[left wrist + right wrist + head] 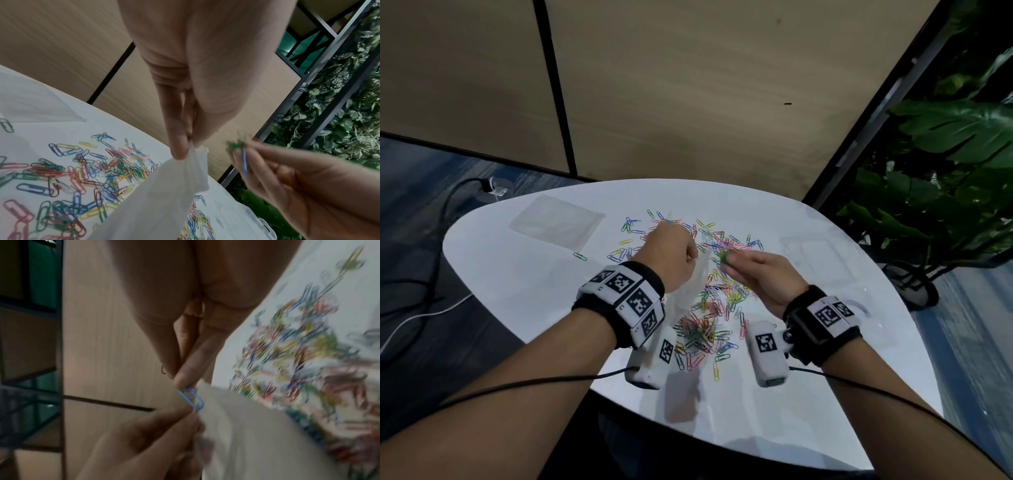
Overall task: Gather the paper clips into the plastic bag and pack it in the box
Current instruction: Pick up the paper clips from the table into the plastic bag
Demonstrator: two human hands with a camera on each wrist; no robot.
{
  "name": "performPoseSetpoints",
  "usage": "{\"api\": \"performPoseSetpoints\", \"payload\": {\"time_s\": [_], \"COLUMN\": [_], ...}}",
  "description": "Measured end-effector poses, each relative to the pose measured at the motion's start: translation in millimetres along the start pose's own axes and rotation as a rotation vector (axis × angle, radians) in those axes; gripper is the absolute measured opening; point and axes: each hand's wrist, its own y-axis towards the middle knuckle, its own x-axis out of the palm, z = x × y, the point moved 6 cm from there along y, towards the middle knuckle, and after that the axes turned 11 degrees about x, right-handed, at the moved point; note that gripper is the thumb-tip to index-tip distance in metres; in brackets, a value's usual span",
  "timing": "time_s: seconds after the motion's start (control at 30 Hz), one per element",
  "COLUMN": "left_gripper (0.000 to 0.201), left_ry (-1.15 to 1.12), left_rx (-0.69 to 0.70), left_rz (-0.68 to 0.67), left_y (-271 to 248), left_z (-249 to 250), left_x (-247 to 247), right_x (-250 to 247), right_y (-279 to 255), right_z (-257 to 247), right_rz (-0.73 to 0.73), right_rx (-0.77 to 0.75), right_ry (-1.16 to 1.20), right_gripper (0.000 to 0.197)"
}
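L hand (671, 255) pinches the top edge of the bag (164, 194) betw thumb and forefinger, holding it up off the table (517, 291); the bag hangs down from that pinch, thin, clear-white, mouth facing the R hand. Some clips show through its lower part in the head view, approx at the pile nearest the person.

R hand (760, 274) is just beside the L, fingers pressed together on a few clips: a blue clip (192, 398) sticks out below the fingertips right at the bag's edge, and a blurred green bit (236, 144) sits at the tips too. Can't tell how many clips it's got.

Out from there: loose clips (709, 240), multi-colour, spread over the middle of the white table, w/ a denser heap under and betw the wrists. One green clip (579, 256) lies alone, off to the L of the rest. A 2nd flat clear bag (558, 222) lies at the far L of the table, apart from the clips. The box (822, 257), clear plastic, sits on the R side of the table, past the R hand, near the scatter. Leafy plant (945, 164) beyond the table edge on the R; cables (431, 284) on the floor to the L.
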Motion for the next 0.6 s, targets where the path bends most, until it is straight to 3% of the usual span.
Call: {"api": "performPoseSetpoints", "payload": {"time_s": [0.07, 0.27, 0.4, 0.53, 0.6], "left_gripper": [0.018, 0.02, 0.02, 0.023, 0.023], "left_ry": [-0.012, -0.009, -0.028, -0.018, -0.018], "left_rx": [0.004, 0.016, 0.0, -0.015, -0.024], "left_rz": [0.001, -0.013, 0.005, 0.037, 0.052], "left_y": [-1, -1, -2, 1, 1], "left_z": [3, 9, 7, 4, 0], "left_x": [2, 7, 5, 0, -2], "right_x": [23, 36, 42, 34, 8], "right_y": [-8, -2, -15, -27, -18], "right_z": [-4, 11, -2, -22, -21], "right_rz": [-0.062, 0.141, 0.191, 0.145, 0.206], "right_rx": [-0.027, -0.118, -0.231, -0.419, -0.384], "right_ry": [-0.047, -0.57, -0.842, -0.731, -0.687], "right_gripper": [0.008, 0.031, 0.025, 0.018, 0.018]}}
